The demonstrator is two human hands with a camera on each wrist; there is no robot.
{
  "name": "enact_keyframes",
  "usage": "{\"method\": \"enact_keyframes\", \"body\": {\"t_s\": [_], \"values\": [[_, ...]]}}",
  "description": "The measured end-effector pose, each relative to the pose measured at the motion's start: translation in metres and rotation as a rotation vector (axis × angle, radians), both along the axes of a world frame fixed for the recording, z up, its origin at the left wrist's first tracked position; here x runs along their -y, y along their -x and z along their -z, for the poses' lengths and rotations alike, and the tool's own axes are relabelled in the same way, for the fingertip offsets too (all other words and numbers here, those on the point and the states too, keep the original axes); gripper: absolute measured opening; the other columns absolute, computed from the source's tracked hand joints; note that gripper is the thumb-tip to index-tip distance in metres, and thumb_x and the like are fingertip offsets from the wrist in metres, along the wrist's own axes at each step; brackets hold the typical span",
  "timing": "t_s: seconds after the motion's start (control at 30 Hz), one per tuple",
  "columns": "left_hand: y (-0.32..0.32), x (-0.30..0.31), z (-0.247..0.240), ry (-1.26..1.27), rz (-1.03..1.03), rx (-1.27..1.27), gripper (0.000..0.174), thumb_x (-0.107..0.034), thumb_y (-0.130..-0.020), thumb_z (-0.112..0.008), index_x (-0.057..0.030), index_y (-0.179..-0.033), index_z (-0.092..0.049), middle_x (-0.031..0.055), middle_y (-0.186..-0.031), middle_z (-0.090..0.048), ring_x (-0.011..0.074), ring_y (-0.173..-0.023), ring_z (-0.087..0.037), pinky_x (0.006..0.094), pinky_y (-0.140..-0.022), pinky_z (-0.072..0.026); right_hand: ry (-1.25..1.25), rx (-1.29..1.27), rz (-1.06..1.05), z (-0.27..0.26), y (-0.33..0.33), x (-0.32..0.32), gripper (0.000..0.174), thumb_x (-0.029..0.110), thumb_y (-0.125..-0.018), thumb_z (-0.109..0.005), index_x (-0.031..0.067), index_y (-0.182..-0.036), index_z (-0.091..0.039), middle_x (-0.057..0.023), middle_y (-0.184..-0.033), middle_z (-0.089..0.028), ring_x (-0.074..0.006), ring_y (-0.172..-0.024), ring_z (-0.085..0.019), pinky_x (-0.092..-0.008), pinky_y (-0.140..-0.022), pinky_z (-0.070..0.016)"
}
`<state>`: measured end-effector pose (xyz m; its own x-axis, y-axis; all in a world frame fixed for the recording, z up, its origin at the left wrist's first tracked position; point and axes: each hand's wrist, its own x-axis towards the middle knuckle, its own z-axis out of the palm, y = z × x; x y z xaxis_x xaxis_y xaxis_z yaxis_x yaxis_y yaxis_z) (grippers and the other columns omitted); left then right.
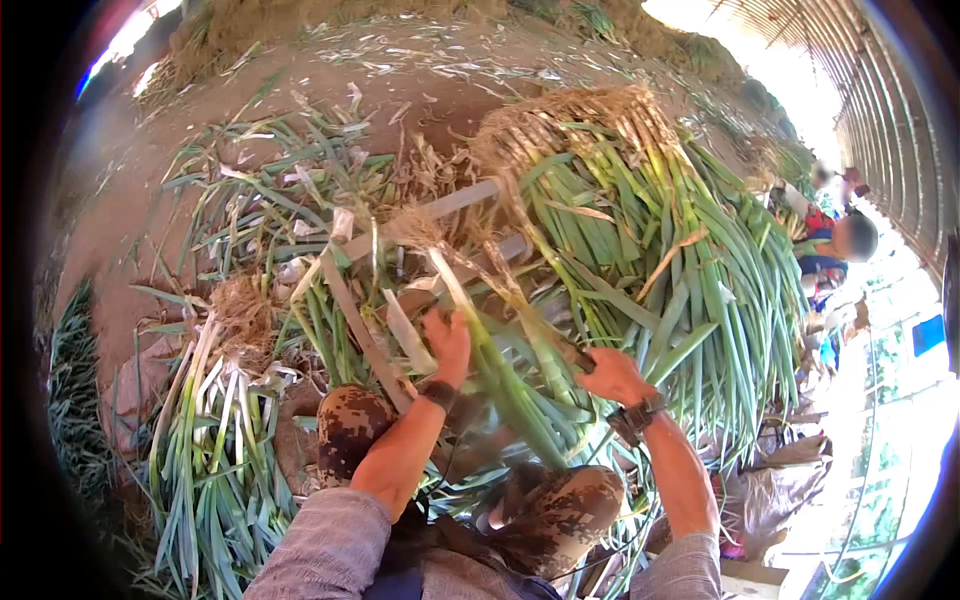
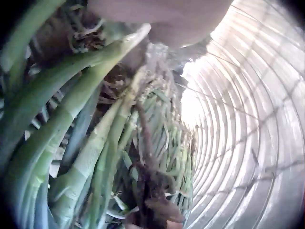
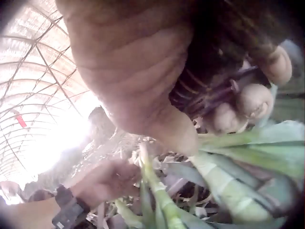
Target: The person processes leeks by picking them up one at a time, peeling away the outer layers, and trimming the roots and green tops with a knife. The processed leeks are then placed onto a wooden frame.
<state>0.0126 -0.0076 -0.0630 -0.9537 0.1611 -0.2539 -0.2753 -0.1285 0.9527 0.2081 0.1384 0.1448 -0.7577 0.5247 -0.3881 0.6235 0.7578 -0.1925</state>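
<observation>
Left hand (image 1: pixel 447 343) grips leek stalk (image 1: pixel 500 375) to steady it; right hand (image 1: pixel 612 375) clenches dark tool handle (image 3: pixel 207 94) (blade hidden), ready beside stalk.

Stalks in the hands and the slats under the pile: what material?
Stalks: fresh plant matter, likely scallions or leeks; waxy green leaves, pale sheaths, dry tan roots. Slats: look like pale weathered wood or plastic; flat, matte, straight-edged, too blurred to settle.

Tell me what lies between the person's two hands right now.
Long green onion stalks fill that stretch, slanting past the left hand, which holds one, toward the right hand, which grips a dark tool. The head view shows it.
</observation>
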Motion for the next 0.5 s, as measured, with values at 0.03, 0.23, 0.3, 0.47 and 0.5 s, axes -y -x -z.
{"method": "enact_keyframes", "body": {"t_s": [0.03, 0.23, 0.3, 0.47, 0.5], "values": [[0.001, 0.002, -0.019, -0.021, -0.015, -0.113, 0.028, -0.017, -0.094, -0.057, 0.0053, -0.111, -0.057, 0.0091, -0.086, -0.062, 0.0167, -0.073, -0.057, 0.0311, -0.067, -0.0479, -0.005, 0.001, 0.015, -0.003, -0.015, -0.004, 0.037, 0.036, -0.075, -0.061, 0.0096, -0.101, -0.068, -0.0216, -0.091, -0.068, -0.0409, -0.089, -0.065, -0.0503, -0.083, -0.0482], [-0.002, -0.028, -0.051, -0.137, 0.388, 0.251, 0.055, -0.02, -0.092, -0.065, 0.0034, -0.135, -0.04, 0.007, -0.11, -0.059, 0.02, -0.091, -0.063, 0.0351, -0.074, -0.0542, -0.085, 0.055, -0.052, -0.006, -0.061, -0.008, 0.033, 0.035, -0.076, -0.065, 0.0088, -0.096, -0.068, -0.0203, -0.083, -0.067, -0.0412, -0.083, -0.064, -0.0503, -0.077, -0.0503], [0.01, -0.054, -0.018, -0.111, 0.301, 0.27, 0.053, -0.022, -0.092, -0.065, 0.0017, -0.133, -0.042, 0.0068, -0.108, -0.059, 0.0202, -0.09, -0.063, 0.0364, -0.073, -0.0542, -0.072, 0.029, 0.002, 0.003, -0.063, -0.011, 0.034, 0.036, -0.076, -0.065, 0.0092, -0.097, -0.068, -0.0196, -0.084, -0.067, -0.041, -0.084, -0.064, -0.0502, -0.077, -0.0503], [0.033, -0.063, -0.049, -0.166, 0.511, 0.38, 0.032, -0.031, -0.089, -0.069, -0.0075, -0.108, -0.059, 0.0044, -0.089, -0.059, 0.0194, -0.079, -0.059, 0.0436, -0.062, -0.0539, 0.018, 0.1, -0.001, -0.017, -0.061, 0.005, 0.037, 0.04, -0.076, -0.063, 0.0119, -0.101, -0.067, -0.0162, -0.091, -0.068, -0.0385, -0.087, -0.065, -0.0498, -0.076, -0.0497], [0.036, -0.065, -0.042, -0.122, 0.516, 0.344, 0.032, -0.031, -0.09, -0.068, -0.007, -0.109, -0.059, 0.0057, -0.095, -0.06, 0.0217, -0.082, -0.059, 0.0444, -0.065, -0.0541, 0.055, 0.039, 0.039, -0.008, -0.065, 0.002, 0.038, 0.045, -0.08, -0.06, 0.0106, -0.092, -0.068, -0.0182, -0.085, -0.069, -0.0399, -0.082, -0.066, -0.0497, -0.073, -0.0506]]}}
